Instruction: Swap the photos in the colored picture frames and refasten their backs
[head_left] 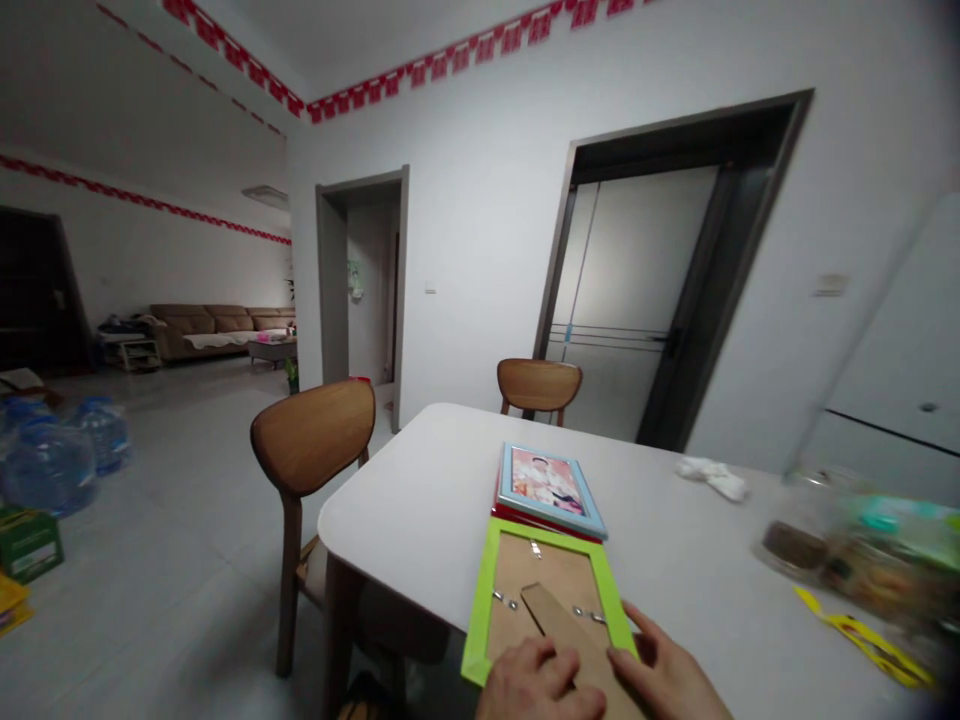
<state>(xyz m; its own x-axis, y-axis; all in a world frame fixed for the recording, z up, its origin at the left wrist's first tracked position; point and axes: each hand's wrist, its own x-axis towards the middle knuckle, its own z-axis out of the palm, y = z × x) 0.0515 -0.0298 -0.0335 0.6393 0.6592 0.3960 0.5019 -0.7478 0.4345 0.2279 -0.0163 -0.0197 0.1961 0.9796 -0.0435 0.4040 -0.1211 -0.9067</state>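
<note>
Head view is looking forward and down across a white table surface (405,520), with the person's left hand (540,682) and right hand (664,665) reaching in at bottom center. A green picture frame (475,650) is lying face down near the surface's edge, showing its brown backing and small metal clips (505,600). The left hand is resting on the frame's cardboard easel stand (559,620), while the fingers (630,640) of the right hand are touching the frame's lower right corner beside that stand. Whether either grip is closed on the stand cannot be told from this view. Just beyond the frame, a blue-framed photo (544,478) is lying face up on a red frame (525,518). To the right, a crumpled white cloth (712,478), a blurred glass jar (799,525) and a yellow strip (862,640) are sitting on the surface. Two wooden chairs (311,440) are standing at the far side and left, and a tan sofa (217,330) is sitting at the upper left of the frame.
</note>
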